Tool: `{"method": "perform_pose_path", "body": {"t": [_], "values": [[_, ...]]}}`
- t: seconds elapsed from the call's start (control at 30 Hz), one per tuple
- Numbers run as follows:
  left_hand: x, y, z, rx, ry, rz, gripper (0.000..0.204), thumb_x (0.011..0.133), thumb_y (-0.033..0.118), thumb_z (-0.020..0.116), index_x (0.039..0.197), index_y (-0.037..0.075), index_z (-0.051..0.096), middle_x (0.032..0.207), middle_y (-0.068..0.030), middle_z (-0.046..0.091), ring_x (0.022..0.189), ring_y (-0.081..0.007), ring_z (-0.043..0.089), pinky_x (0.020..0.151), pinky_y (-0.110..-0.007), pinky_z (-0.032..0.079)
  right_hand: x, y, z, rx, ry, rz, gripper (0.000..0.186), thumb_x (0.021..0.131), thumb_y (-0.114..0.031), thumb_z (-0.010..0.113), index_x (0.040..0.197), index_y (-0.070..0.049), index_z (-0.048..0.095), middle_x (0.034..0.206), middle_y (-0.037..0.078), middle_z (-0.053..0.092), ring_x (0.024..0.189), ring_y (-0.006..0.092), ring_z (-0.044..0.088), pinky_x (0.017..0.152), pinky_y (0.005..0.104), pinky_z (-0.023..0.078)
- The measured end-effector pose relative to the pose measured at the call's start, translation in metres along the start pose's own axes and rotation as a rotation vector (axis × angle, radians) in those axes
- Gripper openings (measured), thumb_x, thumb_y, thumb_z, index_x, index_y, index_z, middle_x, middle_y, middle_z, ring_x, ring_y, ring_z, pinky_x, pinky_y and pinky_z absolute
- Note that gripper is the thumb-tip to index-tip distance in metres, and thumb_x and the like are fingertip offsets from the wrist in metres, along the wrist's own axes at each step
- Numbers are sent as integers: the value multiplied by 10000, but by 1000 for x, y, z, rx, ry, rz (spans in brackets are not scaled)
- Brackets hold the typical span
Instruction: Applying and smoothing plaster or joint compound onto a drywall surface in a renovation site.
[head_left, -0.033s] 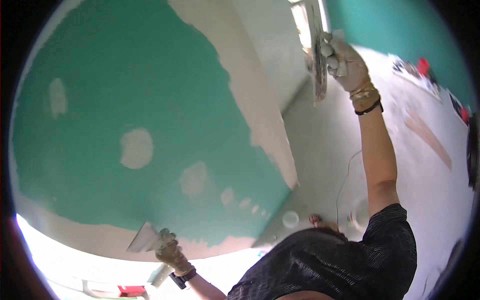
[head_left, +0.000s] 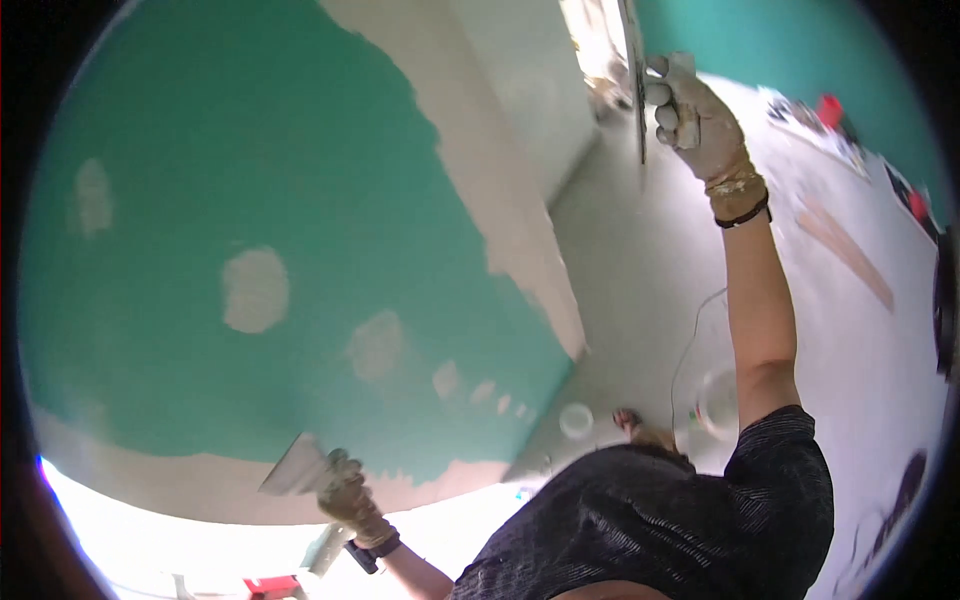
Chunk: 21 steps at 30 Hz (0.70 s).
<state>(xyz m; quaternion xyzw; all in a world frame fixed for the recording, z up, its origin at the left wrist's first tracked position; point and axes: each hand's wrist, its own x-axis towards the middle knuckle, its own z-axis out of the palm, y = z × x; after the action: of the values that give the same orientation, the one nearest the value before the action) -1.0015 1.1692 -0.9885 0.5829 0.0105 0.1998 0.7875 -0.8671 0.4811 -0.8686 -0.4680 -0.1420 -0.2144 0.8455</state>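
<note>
My gloved right hand (head_left: pixel 708 130) is raised at the upper right, fingers closed round a finishing trowel (head_left: pixel 637 90). The trowel's long blade shows nearly edge-on, apart from the green wall in this view. Lower down on the left, my gloved left hand (head_left: pixel 352 496) grips a wide putty knife (head_left: pixel 298 467), its pale blade pointing left in front of the wall's lower edge. Across the green wall (head_left: pixel 170 330) are several pale filler patches (head_left: pixel 256 290), and a broad pale band (head_left: pixel 465 185) runs down its right side.
Below me on the grey floor (head_left: pixel 630 290) are a thin cable (head_left: pixel 676 372) and a pale round container (head_left: pixel 720 402). A wooden plank (head_left: pixel 846 252) lies farther right. Assorted items with a red object (head_left: pixel 829 110) sit along the other green wall. Bright light fills the lower left.
The trowel in my right hand has turned more edge-on. The whole view has shifted slightly, so the wall sits a little farther left. Both hands keep their holds.
</note>
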Motion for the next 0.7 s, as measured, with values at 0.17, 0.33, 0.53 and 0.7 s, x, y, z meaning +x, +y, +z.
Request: {"method": "perform_pose_path", "body": {"t": [0.17, 0.33, 0.53, 0.7], "values": [[-12, -81, 91, 490, -673, 113, 433, 952, 343, 661, 1042, -81, 657, 909, -141, 697, 579, -121, 603, 453, -255, 452, -146, 55, -94, -621, 460, 133, 427, 1038, -430, 524, 1212, -64, 660, 998, 40, 681, 933, 157, 631, 868, 314, 502], [-50, -58, 186, 530, -800, -856, 472, 964, 423, 627, 1054, -41, 645, 846, -69, 678, 568, -94, 576, 446, -243, 418, -280, 60, -8, -159, 499, 77, 398, 1075, -242, 458, 1419, -42, 467, 1347, 94, 571, 1198, 182, 562, 1033, 336, 472], [-19, -124, 272, 179, -1382, -1135, 411, 982, 393, 594, 1088, -4, 599, 835, -60, 655, 622, -128, 613, 532, -258, 469, -273, 72, -18, 495, 714, -41, 433, 1072, -370, 455, 1342, -43, 539, 1179, 90, 649, 1081, 220, 637, 937, 369, 547], [-7, -115, 346, 322, -1765, -1074, 415, 960, 421, 574, 837, 25, 602, 722, -58, 594, 493, -123, 526, 441, -254, 398, -290, 119, -41, 198, 1065, -207, 283, 1057, -253, 468, 1194, -66, 631, 1038, 57, 679, 918, 204, 663, 801, 355, 564]]}}
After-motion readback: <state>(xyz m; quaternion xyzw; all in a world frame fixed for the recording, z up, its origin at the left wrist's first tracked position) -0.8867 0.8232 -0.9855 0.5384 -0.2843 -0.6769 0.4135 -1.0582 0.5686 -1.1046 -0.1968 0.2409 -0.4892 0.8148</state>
